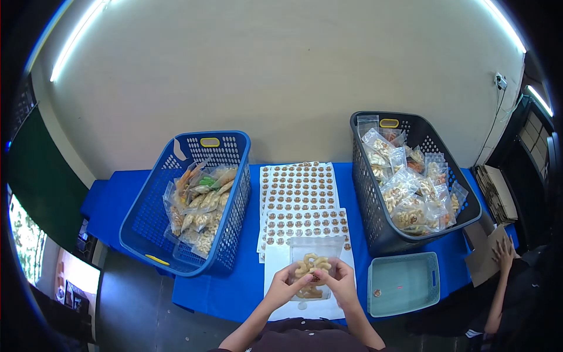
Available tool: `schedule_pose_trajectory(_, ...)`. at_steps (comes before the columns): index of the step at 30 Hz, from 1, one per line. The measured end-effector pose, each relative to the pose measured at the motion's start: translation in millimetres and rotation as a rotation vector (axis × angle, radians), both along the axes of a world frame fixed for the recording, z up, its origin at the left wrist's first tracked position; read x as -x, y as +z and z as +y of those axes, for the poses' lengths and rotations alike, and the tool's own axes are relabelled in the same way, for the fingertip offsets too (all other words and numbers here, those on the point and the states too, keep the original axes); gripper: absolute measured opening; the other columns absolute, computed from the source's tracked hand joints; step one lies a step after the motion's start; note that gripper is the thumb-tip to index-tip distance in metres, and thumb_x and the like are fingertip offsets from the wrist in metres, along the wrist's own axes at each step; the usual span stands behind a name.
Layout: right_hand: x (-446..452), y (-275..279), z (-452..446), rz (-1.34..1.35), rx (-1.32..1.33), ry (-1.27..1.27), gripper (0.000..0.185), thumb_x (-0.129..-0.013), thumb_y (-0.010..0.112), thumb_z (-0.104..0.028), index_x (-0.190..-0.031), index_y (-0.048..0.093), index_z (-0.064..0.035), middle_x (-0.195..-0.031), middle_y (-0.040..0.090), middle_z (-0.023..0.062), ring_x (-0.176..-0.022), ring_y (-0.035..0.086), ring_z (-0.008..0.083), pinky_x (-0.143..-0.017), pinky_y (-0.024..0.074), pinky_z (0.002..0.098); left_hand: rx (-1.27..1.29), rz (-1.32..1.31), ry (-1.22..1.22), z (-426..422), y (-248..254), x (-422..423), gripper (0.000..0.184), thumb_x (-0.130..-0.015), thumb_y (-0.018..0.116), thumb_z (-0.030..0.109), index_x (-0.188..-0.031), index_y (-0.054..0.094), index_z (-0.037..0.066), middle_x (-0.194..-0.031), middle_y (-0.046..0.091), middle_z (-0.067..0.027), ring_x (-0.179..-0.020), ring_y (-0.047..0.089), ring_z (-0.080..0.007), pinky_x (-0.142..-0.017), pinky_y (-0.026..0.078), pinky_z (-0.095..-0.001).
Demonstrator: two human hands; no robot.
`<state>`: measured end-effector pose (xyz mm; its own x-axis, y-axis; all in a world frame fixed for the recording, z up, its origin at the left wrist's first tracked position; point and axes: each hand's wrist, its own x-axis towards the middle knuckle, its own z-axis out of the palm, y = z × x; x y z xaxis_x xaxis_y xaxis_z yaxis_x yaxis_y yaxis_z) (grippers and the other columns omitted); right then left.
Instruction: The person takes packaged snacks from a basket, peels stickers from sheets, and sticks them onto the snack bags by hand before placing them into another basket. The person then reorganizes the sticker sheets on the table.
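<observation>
Over the table (214, 294), I angle my left hand (284, 286) and right hand (342, 284) inward, thumbs nearly meeting, both gripping a clear bag (314, 264).

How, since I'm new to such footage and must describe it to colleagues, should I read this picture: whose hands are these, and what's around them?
There is no machine here. One camera, worn on a person's head, looks forward and down at their bare hands. The left hand and right hand together hold a clear bag of pale, curved pieces. On the blue-covered table, sheets of round stickers lie between a blue basket and a dark basket, both holding filled bags. The small tray is at the right. Another person's hand shows at far right.
</observation>
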<state>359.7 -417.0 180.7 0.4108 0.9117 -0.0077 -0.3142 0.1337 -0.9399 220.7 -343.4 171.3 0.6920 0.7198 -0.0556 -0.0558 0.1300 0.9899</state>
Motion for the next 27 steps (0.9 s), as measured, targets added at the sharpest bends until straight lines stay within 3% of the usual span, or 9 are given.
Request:
schedule_pose_trajectory(3,6,-5,3,-0.052,0.008,-0.084,0.015,-0.079,0.063,-0.009,-0.088,0.059,0.0022,-0.082,0.062,0.0058,-0.073,0.057,0.0079,-0.066,0.0462,0.0217,0.052,-0.031,0.071,-4,2,-5,0.039,-0.082,0.061,0.022,-0.108,0.051,-0.005,-0.09,0.06,-0.0042,-0.076,0.054,-0.0052,-0.065,0.044,-0.019)
schedule_pose_trajectory(6,7,-9,5,-0.06,0.01,-0.125,0.014,-0.08,0.062,-0.01,-0.087,0.058,0.0023,-0.08,0.061,0.0056,-0.073,0.057,0.0077,-0.066,0.046,0.0213,-0.063,0.114,0.022,3,5,1,0.038,-0.082,0.061,0.023,-0.105,0.054,-0.006,-0.085,0.059,-0.0034,-0.069,0.052,-0.0035,-0.059,0.042,-0.0173)
schedule_pose_trajectory(12,10,-11,9,-0.009,-0.022,-0.09,0.02,-0.081,0.061,-0.01,-0.094,0.053,0.0023,-0.087,0.06,0.0061,-0.078,0.056,0.0079,-0.069,0.0456,0.0213,-0.034,0.028,0.112,1,0,1,0.034,-0.081,0.062,0.026,-0.099,0.058,-0.003,-0.07,0.053,0.0023,-0.057,0.04,0.0003,-0.047,0.031,-0.0165)
schedule_pose_trajectory(15,15,-6,9,-0.14,-0.028,-0.063,0.021,-0.081,0.062,-0.011,-0.094,0.052,0.0019,-0.087,0.059,0.0054,-0.079,0.055,0.007,-0.068,0.045,0.0212,-0.1,0.188,0.182,2,-12,5,0.032,-0.081,0.063,0.025,-0.099,0.059,0.0,-0.065,0.051,0.0044,-0.052,0.037,0.001,-0.044,0.028,-0.0166)
schedule_pose_trajectory(21,14,-13,9,-0.12,-0.021,-0.122,0.023,-0.079,0.062,-0.009,-0.095,0.051,0.0035,-0.088,0.059,0.0077,-0.08,0.057,0.0101,-0.072,0.0455,0.0231,-0.084,0.026,0.146,1,-5,1,0.028,-0.081,0.062,0.022,-0.099,0.058,0.001,-0.066,0.054,0.0039,-0.053,0.041,0.0013,-0.045,0.032,-0.0156)
schedule_pose_trajectory(24,16,-12,7,-0.157,0.011,-0.129,0.022,-0.08,0.062,-0.009,-0.095,0.051,0.0039,-0.089,0.059,0.0083,-0.08,0.057,0.0098,-0.071,0.0453,0.0224,-0.063,0.06,0.093,6,-9,7,0.03,-0.081,0.062,0.021,-0.101,0.057,-0.001,-0.073,0.058,0.0014,-0.058,0.048,-0.0001,-0.049,0.037,-0.0156)
schedule_pose_trajectory(27,19,-9,10,-0.087,-0.011,-0.169,0.021,-0.081,0.06,-0.009,-0.096,0.05,0.0024,-0.086,0.059,0.0066,-0.078,0.056,0.0079,-0.069,0.0445,0.0195,0.058,-0.082,0.132,1,-8,5,0.032,-0.081,0.062,0.02,-0.103,0.056,-0.002,-0.083,0.061,-0.0022,-0.069,0.054,-0.0031,-0.058,0.043,-0.0168)
